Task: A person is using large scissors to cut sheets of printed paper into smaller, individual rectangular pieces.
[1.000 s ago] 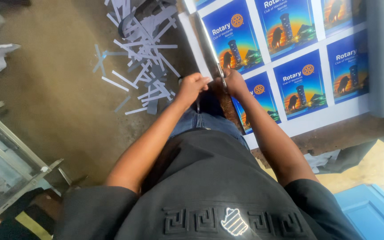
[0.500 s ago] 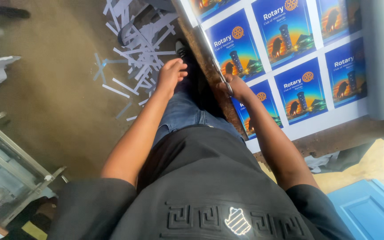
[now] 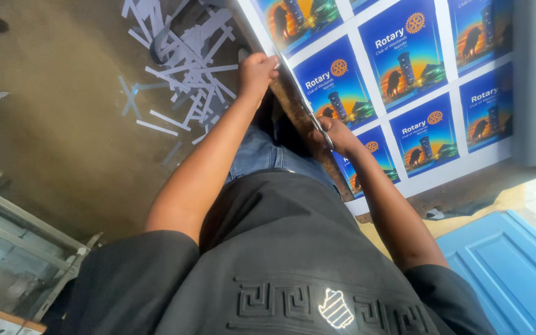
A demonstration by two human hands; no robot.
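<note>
A large white printed sheet (image 3: 460, 167) covered with several blue and orange poster panels lies over a wooden table edge (image 3: 305, 127). My left hand (image 3: 257, 71) grips the sheet's white left margin, pulling it taut. My right hand (image 3: 336, 136) is closed on a pair of metal scissors (image 3: 319, 127) whose blades run along that same margin, just below the left hand. Both forearms reach out over my dark shirt and jeans.
A heap of cut white paper strips (image 3: 181, 56) lies on the brown floor at upper left. A rolled end of the sheet (image 3: 531, 80) sits at the right. A blue panelled board (image 3: 510, 260) lies lower right, a metal frame (image 3: 26, 236) lower left.
My left hand has slid forward along the sheet's margin, away from the right hand. The right hand with the scissors has stayed near the margin, and the view has shifted closer.
</note>
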